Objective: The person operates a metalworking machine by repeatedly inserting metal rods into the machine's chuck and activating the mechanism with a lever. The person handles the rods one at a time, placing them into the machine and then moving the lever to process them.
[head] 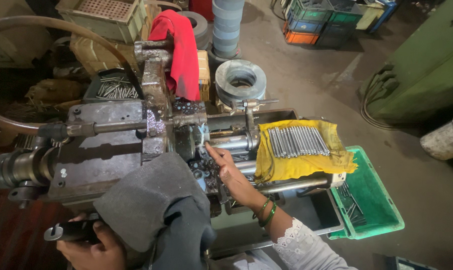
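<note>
Workshop floor (306,75) behind machine (111,155). Lever (69,231) is clasped in left hand (94,247); right hand (226,170), fingers extended, grip empty, is touching rollers (221,142) near pins (296,141).

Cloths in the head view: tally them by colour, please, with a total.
Red cloth, draped over the machine top: 1
Yellow cloth, under the row of metal rods: 1
Grey cloth, beside the left hand on the lever: 1
Total: 3
</note>
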